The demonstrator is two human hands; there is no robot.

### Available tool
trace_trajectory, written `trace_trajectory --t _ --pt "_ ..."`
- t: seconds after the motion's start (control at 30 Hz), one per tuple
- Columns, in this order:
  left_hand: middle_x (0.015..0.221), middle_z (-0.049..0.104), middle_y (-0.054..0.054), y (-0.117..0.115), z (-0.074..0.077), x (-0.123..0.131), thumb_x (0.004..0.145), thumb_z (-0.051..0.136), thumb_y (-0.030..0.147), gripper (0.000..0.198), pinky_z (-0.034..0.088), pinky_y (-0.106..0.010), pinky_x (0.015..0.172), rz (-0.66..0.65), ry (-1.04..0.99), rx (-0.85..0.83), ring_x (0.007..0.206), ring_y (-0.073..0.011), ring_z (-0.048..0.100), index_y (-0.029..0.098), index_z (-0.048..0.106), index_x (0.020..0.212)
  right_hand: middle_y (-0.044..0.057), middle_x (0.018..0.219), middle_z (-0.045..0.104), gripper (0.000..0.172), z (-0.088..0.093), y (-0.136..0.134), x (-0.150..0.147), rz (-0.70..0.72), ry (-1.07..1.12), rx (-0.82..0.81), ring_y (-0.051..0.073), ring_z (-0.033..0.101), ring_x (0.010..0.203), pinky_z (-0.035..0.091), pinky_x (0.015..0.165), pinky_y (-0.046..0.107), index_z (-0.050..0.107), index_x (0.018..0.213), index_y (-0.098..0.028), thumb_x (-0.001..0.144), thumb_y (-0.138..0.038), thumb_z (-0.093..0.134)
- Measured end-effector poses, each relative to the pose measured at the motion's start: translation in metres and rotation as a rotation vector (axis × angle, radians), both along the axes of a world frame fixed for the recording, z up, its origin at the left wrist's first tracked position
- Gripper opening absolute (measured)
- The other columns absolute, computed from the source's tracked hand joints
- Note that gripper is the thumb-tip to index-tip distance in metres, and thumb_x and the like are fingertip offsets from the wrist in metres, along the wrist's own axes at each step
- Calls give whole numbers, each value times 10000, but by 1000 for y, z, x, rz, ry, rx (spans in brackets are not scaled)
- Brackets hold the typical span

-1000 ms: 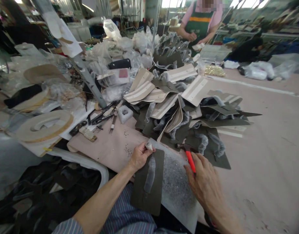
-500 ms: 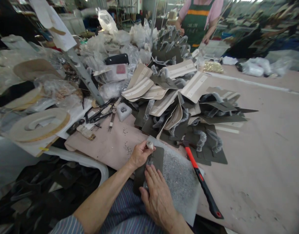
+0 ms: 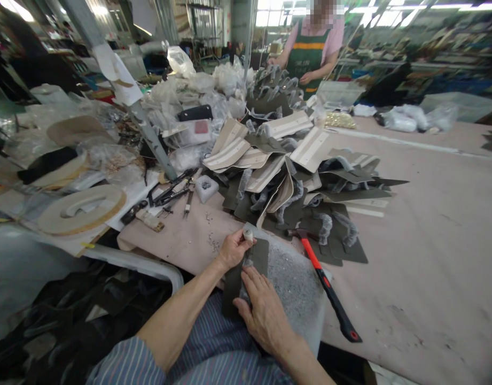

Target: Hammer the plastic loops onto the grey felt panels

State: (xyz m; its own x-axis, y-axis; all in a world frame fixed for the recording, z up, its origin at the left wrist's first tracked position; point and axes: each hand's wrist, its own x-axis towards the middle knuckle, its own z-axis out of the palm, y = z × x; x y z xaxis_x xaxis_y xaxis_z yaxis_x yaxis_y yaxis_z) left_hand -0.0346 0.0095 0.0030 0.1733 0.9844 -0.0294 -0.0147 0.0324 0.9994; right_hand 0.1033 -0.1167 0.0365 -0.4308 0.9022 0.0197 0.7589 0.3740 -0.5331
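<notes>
Head view: dark olive panel point(image 3: 258, 253) lies lengthwise on a speckled grey foam sheet point(image 3: 296, 291), its lower end running off the foam's left edge, directly under both hands. Left hand point(image 3: 233, 248) is closed around a small white roll point(image 3: 248, 235), pinching it at the panel's top edge. Right hand point(image 3: 262, 314) is open and flat on the panel, fingers together and pressing down, not clamped on anything. Glossy clear strip point(image 3: 246, 280) runs along the panel between the hands, partly covered by the right fingers; material can't be told from here. Red-handled hammer point(image 3: 322, 278) lies just right of the grip, beside the foam, with its head on a dark panel pile. Beyond the grip, a heap of beige and dark panels point(image 3: 278, 179) spreads across the table point(image 3: 414, 278), many with clear wrapping. Left of the left hand is a pink-beige cloth point(image 3: 177, 238) with small metal bits scattered on it. Further up that side are steel pliers point(image 3: 171, 196) and a wrapped white block point(image 3: 206, 189). A beige foam ring point(image 3: 81, 209) sits further left, and plastic bags point(image 3: 201, 83) are piled behind. Far end, a co-worker in a green apron point(image 3: 310, 61) stands well apart, hands on the far side of the heap.
</notes>
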Motion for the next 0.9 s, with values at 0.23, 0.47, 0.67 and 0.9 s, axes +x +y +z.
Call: trace_trajectory --t 0.23,0.47,0.67,0.9 --pt "858 737 -51 1 -5 1 793 710 376 260 524 -315 860 -1 -39 0 857 -201 686 146 642 893 150 1481 466 541 11 0 4 -10 21 -43 306 417 1373 355 1124 535 487 1410 -129 887 -247 556" --pt "853 737 -37 -1 -2 2 805 675 307 178 521 -289 825 -8 9 30 842 -193 685 157 649 897 131 1449 500 481 15 8 13 -50 154 -10 274 460 1337 396 1097 471 518 1373 -172 915 -319 535" --pt "834 729 -27 -3 2 2 799 623 208 84 505 -263 760 -2 133 111 798 -184 665 175 672 860 209 1137 616 385 23 55 104 -540 -204 84 329 577 1098 457 941 473 601 1162 -107 919 -384 493" --pt "825 726 -23 -6 5 2 796 608 182 98 498 -263 739 -6 207 154 780 -186 659 183 684 857 94 735 611 96 11 88 164 -616 -191 -282 236 627 684 471 644 348 598 769 -178 786 -248 535"
